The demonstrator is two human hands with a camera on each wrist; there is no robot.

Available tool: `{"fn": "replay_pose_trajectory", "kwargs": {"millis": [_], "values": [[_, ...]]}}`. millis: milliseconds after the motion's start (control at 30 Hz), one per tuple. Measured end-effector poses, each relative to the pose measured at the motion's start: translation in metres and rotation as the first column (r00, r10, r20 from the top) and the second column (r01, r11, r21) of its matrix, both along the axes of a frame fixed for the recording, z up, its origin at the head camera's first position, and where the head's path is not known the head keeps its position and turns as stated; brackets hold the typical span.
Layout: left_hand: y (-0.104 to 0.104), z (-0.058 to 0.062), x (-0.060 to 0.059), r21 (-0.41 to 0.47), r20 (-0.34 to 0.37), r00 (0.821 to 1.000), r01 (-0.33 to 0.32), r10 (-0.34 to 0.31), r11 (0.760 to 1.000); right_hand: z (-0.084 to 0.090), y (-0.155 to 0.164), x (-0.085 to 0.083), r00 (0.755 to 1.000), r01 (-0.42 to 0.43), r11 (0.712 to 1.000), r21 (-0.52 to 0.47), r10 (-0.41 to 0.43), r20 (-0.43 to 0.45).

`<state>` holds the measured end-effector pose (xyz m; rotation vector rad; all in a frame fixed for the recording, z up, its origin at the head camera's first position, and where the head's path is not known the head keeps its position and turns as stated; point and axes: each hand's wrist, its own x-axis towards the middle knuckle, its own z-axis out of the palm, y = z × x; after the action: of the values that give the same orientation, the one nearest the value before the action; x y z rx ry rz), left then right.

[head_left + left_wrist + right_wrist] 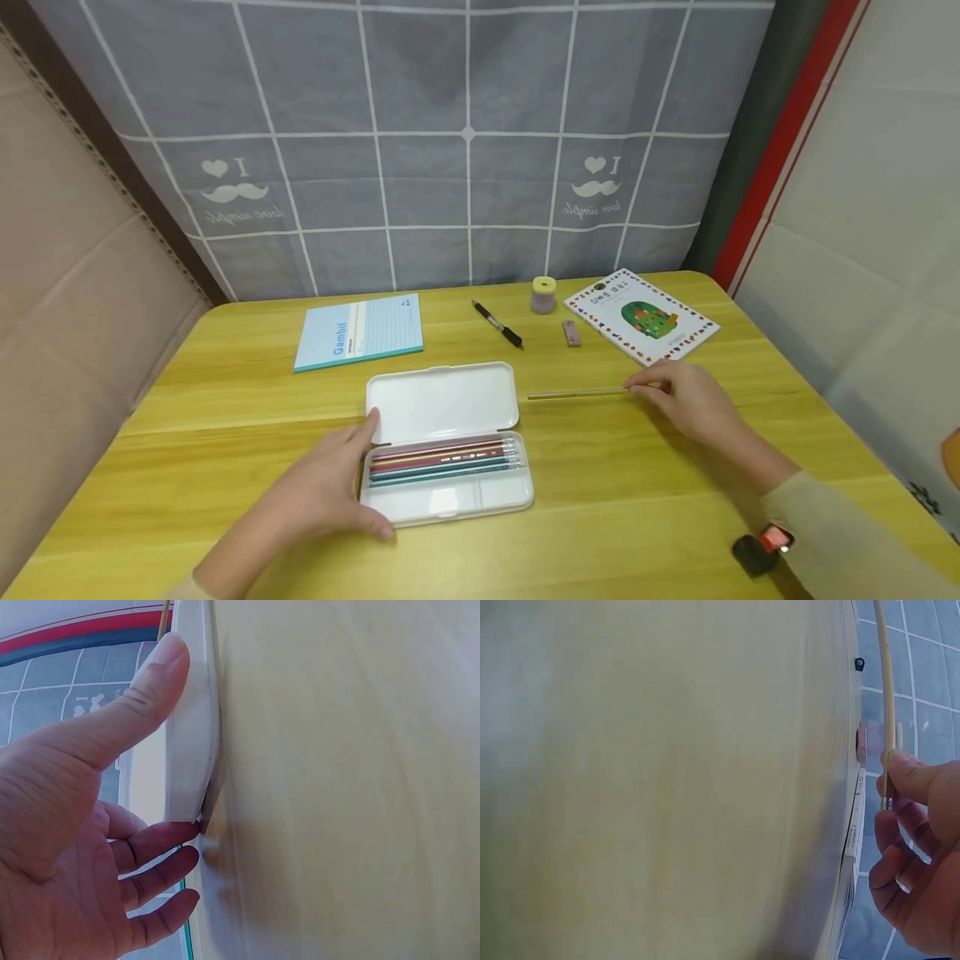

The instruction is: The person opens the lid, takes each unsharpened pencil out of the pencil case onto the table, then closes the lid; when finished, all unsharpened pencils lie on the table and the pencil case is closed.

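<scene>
A white pencil case (442,404) lies with its lid folded back on the table. Several red and teal pencils (442,461) fill its rear compartment. My left hand (326,479) holds the case at its left end, thumb (154,686) along the front edge and index finger at the far side; the other fingers are loosely bent. To the right of the case, my right hand (693,400) pinches a yellowish pencil (577,394) near its metal-banded end between thumb and fingers. The pencil (888,690) points left, toward the lid.
Behind the case lie a light blue notebook (360,331), a black pen (497,323) and a small pinkish eraser (572,333). A yellow-topped container (543,295) stands near the back edge. A booklet with a green picture (637,315) lies just beyond my right hand.
</scene>
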<state>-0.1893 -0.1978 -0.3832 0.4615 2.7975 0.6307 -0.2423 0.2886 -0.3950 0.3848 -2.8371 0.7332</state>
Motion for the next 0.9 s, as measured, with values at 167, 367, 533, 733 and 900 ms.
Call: {"fn": "replay_pose_trajectory", "kwargs": {"millis": [167,367,533,733,900], "values": [[-0.002,0.0,0.0,-0.003,0.0,1.0,-0.001,0.001,1.0,-0.001,0.001,-0.005,0.999,0.006,0.999,0.045,-0.008,0.041],[-0.002,-0.002,-0.002,-0.003,-0.002,1.0,0.0,0.0,1.0,-0.005,0.001,-0.01,0.993,0.028,0.998,0.061,-0.035,0.11],[-0.002,-0.001,-0.001,-0.002,0.012,1.0,-0.003,0.003,1.0,-0.01,0.003,-0.012,0.992,0.014,0.999,0.036,-0.019,0.122],[-0.002,0.0,0.0,0.012,0.005,1.0,-0.002,0.002,1.0,-0.013,0.008,-0.014,0.991,0.005,1.0,-0.027,-0.001,0.134],[-0.002,-0.001,0.0,0.019,0.004,1.0,-0.002,0.002,1.0,-0.015,0.011,-0.016,0.987,0.02,0.998,-0.055,-0.011,0.158]]}}
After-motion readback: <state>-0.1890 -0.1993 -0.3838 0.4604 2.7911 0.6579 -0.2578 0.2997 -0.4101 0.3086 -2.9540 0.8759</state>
